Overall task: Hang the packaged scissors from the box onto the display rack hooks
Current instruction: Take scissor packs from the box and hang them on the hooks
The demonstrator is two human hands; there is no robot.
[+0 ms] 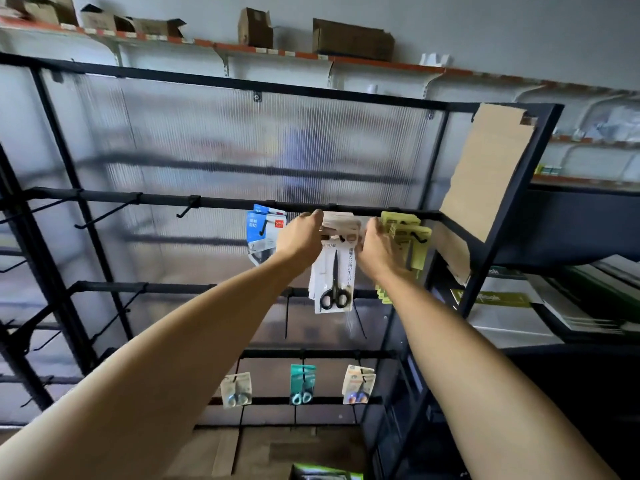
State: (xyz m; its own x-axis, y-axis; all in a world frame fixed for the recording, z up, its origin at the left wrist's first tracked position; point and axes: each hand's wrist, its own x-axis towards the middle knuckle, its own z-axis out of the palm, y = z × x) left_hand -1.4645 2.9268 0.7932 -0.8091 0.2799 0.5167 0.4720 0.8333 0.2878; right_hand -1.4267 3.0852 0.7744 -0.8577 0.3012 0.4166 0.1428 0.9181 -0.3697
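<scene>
Both my arms reach up to the top bar of the black display rack (214, 202). My left hand (300, 237) and my right hand (375, 247) grip the top corners of a white package of black-handled scissors (334, 282), which hangs down between them at a hook on that bar. A blue package (262, 230) hangs on the hook to the left, and green packages (407, 237) hang on the hook to the right, partly behind my right hand. The box is mostly out of view; a green-edged corner (325, 471) shows at the bottom.
Three more scissor packages (303, 384) hang on a lower bar. Several bare hooks (187, 209) stick out along the left side of the rack. A cardboard sheet (491, 168) leans on the rack's right post. Shelves with stacked goods (554, 306) stand to the right.
</scene>
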